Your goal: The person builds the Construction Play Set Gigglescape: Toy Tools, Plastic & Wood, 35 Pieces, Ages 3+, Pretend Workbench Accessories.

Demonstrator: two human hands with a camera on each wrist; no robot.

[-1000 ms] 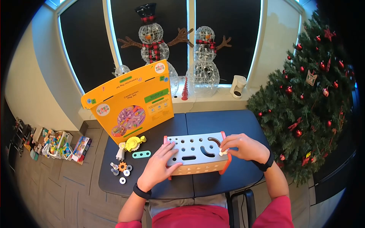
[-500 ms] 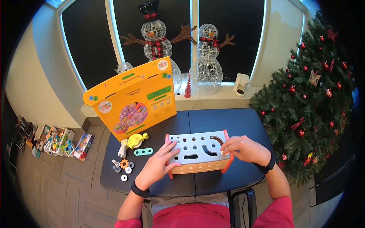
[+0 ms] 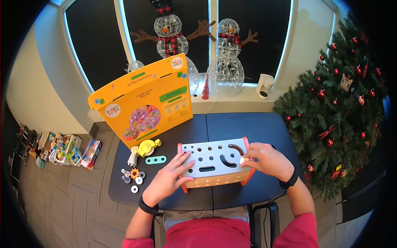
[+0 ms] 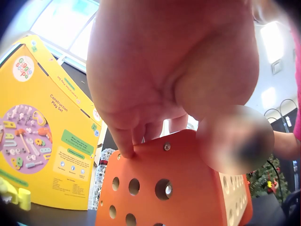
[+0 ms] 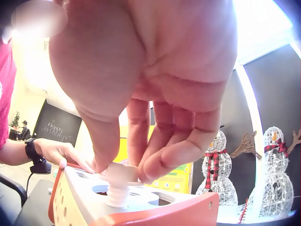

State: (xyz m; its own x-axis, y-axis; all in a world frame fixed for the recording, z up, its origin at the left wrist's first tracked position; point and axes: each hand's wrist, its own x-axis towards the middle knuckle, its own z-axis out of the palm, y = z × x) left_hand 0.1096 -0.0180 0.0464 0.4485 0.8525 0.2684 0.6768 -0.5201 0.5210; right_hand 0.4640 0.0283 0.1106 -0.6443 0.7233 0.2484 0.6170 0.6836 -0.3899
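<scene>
We see the right hand with thumb and fingertips brought together on a white screw, pinching it by its broad head while the other fingers bend inward. The left hand lies spread on the bench, its fingers reaching over the left end of the top and its thumb set apart along the near edge; from the left wrist we also see one finger touching the orange end panel. The bench sits between the two hands, and the screw stands over the right end of its top, beside the curved slots; we cannot tell whether its tip has entered a hole. The screw's shank points down and carries thick, rounded threads. The top is smooth and pale grey, cut with round holes, a straight slot and two curved ones. The near side is pale and wood-like with rows of holes, and the end panel has round holes too, with a small shiny metal fixing near its upper edge. Left of the left hand, on the dark table, we find a flat teal bar with holes, a toothed orange gear, a white ring and a yellow piece. The printed yellow carton stands behind them.
</scene>
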